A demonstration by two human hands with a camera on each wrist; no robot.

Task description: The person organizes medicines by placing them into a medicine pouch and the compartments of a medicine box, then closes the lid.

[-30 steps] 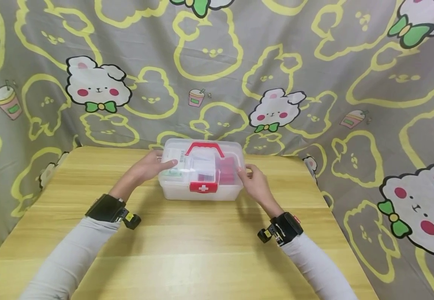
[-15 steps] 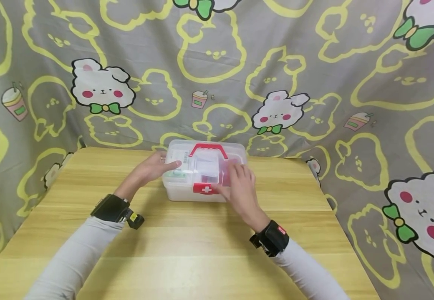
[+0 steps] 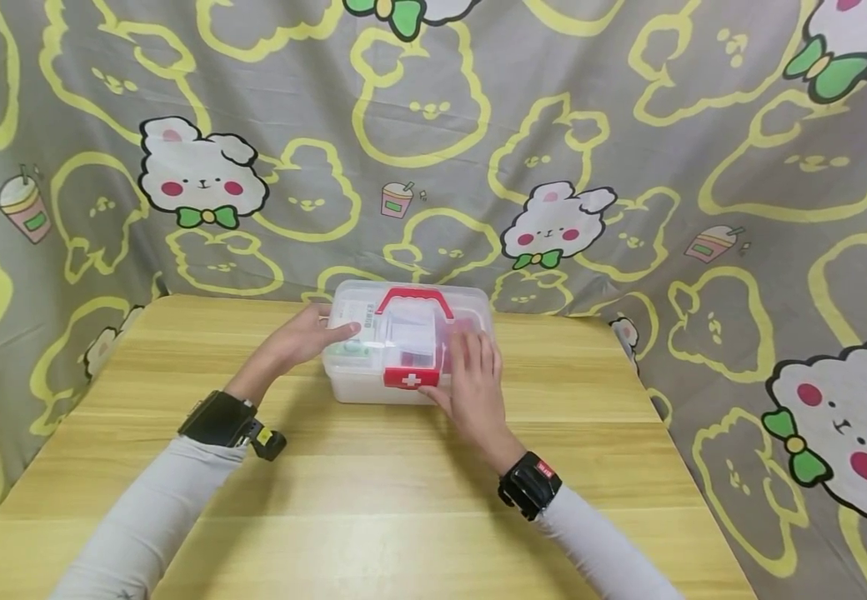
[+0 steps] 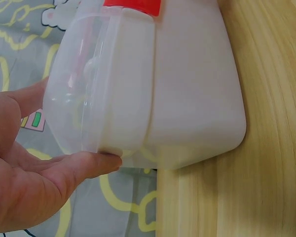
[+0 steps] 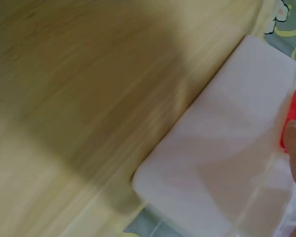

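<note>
A first-aid box (image 3: 362, 388) with a clear lid and whitish base stands near the table's back edge, its lid down. Its red handle (image 3: 414, 293) lies on top, and a red latch (image 3: 406, 377) with a white cross is at the front. Packets inside show through the lid, some white, one pinkish-red. My left hand (image 3: 300, 335) holds the box's left end, thumb on the lid; the left wrist view shows other fingers (image 4: 84, 165) against its side. My right hand (image 3: 478, 400) has its thumb (image 5: 293, 136) at the latch's edge and its fingers on the lid.
The box rests on a light wooden table (image 3: 373, 500). A grey curtain (image 3: 448, 100) with yellow outlines and white cartoon animals hangs close behind the table and along both sides.
My right hand has moved left from the box's right end to the front latch, its fingers now over the lid. My left hand keeps its place on the left end.
</note>
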